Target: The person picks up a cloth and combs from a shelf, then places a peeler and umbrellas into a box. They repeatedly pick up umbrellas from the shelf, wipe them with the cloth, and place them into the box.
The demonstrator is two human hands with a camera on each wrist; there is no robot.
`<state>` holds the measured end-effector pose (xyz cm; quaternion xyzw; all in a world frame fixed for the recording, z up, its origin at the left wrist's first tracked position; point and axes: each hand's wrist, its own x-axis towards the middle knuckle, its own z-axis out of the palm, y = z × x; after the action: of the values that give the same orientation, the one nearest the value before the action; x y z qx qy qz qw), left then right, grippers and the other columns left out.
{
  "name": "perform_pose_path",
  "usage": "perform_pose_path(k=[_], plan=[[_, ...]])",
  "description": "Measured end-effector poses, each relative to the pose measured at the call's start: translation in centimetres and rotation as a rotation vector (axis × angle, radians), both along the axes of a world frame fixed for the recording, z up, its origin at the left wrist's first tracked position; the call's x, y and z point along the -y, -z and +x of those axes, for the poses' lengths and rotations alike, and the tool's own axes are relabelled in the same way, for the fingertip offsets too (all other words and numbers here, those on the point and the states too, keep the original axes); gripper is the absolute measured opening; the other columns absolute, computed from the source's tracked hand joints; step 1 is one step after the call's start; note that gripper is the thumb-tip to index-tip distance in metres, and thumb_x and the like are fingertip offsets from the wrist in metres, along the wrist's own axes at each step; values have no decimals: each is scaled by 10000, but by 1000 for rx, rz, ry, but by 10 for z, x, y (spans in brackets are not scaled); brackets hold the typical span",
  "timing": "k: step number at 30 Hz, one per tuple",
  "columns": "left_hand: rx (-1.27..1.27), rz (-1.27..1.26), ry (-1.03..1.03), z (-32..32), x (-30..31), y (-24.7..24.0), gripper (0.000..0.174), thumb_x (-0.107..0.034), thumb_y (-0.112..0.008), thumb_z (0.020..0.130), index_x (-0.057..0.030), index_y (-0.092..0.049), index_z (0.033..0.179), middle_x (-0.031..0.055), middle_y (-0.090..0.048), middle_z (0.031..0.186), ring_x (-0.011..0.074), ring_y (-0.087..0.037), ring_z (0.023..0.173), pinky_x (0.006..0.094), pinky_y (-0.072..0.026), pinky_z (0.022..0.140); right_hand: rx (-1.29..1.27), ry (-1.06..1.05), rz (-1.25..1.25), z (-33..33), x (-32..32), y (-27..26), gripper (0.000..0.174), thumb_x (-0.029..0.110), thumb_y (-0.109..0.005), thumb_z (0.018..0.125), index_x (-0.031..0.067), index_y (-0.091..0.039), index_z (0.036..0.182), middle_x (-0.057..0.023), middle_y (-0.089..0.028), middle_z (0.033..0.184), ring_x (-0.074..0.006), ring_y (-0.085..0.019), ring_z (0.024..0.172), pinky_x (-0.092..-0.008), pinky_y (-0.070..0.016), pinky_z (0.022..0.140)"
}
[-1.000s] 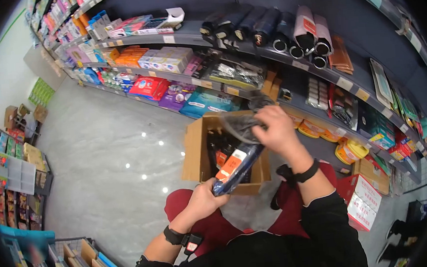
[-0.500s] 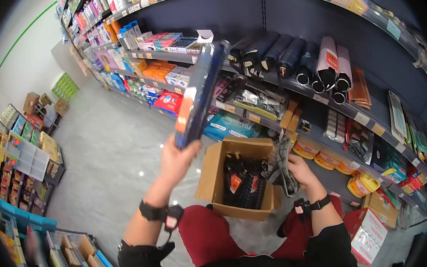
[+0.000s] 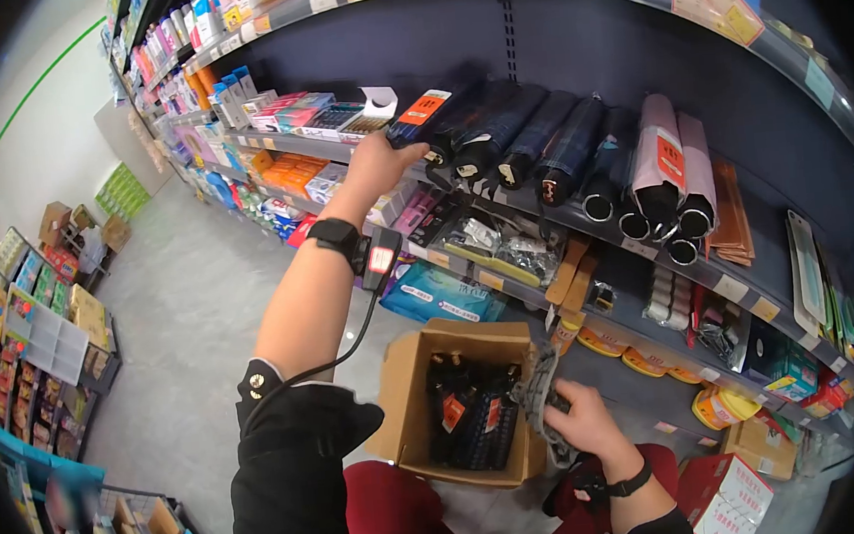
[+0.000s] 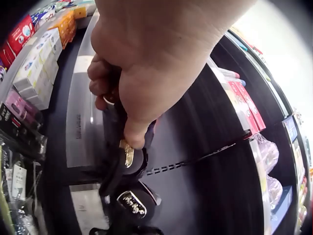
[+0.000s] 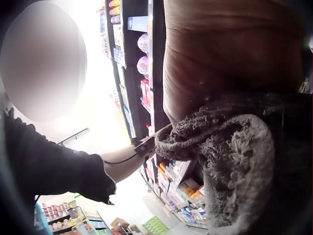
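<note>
At the left end of the umbrella row, my left hand [image 3: 379,170] grips the near end of a dark umbrella [image 3: 422,114] with an orange label, lying on the shelf. The left wrist view has my left hand [image 4: 156,63] with its fingers curled round the umbrella, beside other dark umbrella ends [image 4: 132,204]. Low beside the carton, my right hand [image 3: 588,421] holds a grey fuzzy cloth [image 3: 540,396], which hangs at the box's right edge. That cloth [image 5: 239,171] fills the lower part of the right wrist view under my right hand [image 5: 230,58].
An open cardboard box [image 3: 404,389] with dark packed umbrellas stands on the floor before my knees. Pink umbrellas [image 3: 661,153] lie further right on the shelf. Packaged goods [image 3: 506,246] fill the lower shelf. A red and white carton [image 3: 735,504] stands at the lower right.
My left hand has carried the umbrella from over the box up to the shelf row. My right hand has let go of the umbrella and moved down to the right with the cloth.
</note>
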<state>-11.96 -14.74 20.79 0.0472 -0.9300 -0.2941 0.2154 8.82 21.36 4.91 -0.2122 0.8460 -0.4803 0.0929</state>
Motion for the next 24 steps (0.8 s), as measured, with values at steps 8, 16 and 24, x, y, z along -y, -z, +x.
perform_pose_path(k=[8,16,24], plan=[[144,549,71,-19,12,8,477,-467,-612,906,8,-593,953,32,-533,640,83,-436,465,232,-299,409,-96,-37,31,-2,1,0,313,249,-681,766,-21,-587,894,-203,-606,892,-410,-597,852,-436,-480,737],[22,36,-1,-60,1,19,747,-596,-493,897,128,-641,1008,343,-637,996,470,-600,1025,461,-449,919,-99,-97,95,4,16,-3,314,240,-685,764,-20,-591,913,-200,-601,887,-399,-586,868,-432,-476,748],[-120,601,83,-3,-7,31,598,-457,-528,945,21,-512,1304,96,-610,817,126,-547,484,262,-420,404,-120,-102,96,10,23,9,358,279,-698,781,-21,-601,953,-196,-620,922,-392,-591,901,-436,-484,774]])
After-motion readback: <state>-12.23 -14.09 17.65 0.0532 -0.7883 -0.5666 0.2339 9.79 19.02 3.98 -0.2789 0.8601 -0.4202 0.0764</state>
